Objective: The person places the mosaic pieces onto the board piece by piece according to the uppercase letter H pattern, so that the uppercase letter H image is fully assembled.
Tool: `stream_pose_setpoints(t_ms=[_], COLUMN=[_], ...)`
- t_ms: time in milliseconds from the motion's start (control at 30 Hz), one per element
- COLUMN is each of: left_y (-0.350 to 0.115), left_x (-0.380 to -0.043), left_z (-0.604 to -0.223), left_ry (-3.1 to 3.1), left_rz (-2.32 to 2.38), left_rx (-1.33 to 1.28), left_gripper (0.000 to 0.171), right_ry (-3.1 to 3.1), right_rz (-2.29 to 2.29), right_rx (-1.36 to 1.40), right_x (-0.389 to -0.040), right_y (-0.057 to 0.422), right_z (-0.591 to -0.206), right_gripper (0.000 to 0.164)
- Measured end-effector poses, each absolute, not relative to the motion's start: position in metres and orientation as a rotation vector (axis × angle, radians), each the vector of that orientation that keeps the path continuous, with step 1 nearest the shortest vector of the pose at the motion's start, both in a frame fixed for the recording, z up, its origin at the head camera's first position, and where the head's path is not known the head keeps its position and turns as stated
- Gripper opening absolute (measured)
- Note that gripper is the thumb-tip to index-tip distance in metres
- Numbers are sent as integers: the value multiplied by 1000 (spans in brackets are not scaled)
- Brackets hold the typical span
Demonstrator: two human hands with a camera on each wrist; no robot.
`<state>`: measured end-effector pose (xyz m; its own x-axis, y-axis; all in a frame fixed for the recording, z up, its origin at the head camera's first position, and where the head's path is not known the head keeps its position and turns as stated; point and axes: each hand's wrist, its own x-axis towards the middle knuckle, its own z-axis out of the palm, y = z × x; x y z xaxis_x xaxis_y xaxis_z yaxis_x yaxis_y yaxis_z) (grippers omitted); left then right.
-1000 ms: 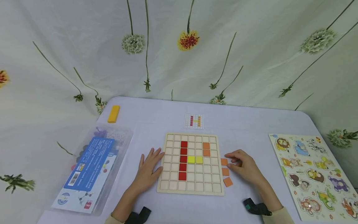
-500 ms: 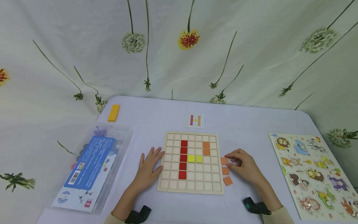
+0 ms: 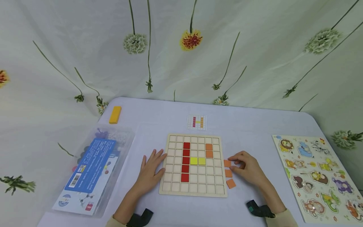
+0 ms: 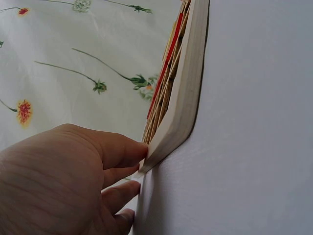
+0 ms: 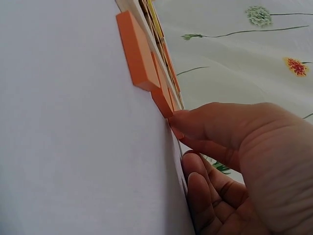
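A wooden grid board (image 3: pixel 194 193) lies on the table, with a column of red tiles (image 3: pixel 185 160), two yellow tiles (image 3: pixel 197 161) and two orange tiles (image 3: pixel 209 150) set in its squares. My left hand (image 3: pixel 150 174) rests at the board's left edge, fingers spread, thumb touching the side in the left wrist view. Off the right edge lie three loose orange tiles. My right hand (image 3: pixel 248 168) pinches the farthest orange tile (image 3: pixel 227 163) between thumb and index finger, its other fingers curled. The middle tile (image 3: pixel 228 173) and the nearest tile (image 3: pixel 231 183) lie below it.
A small card (image 3: pixel 197 122) with a coloured grid pattern lies behind the board. At left are a clear plastic case (image 3: pixel 90 167) with a blue label and a yellow block (image 3: pixel 115 115). An animal puzzle board (image 3: pixel 320 179) lies at right. A flowered cloth (image 3: pixel 170 63) hangs behind.
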<state>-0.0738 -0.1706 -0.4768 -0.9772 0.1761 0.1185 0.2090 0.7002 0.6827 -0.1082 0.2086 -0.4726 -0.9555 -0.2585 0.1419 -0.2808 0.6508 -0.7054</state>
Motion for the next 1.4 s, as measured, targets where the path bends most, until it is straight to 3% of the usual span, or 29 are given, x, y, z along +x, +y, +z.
stream_pose_setpoints(t_ms=[833, 1400], left_y=[-171, -171], left_x=[-73, -73], left_z=[-475, -474], left_ry=[-2863, -2861], left_rz=[-1170, -1184], left_rx=[-327, -322], left_gripper=[52, 52], right_ry=[-2894, -3040], right_rz=[1389, 1496], right_rx=[244, 285], right_x=[-105, -118], right_y=[208, 160], right_z=[-441, -421], right_gripper=[28, 24])
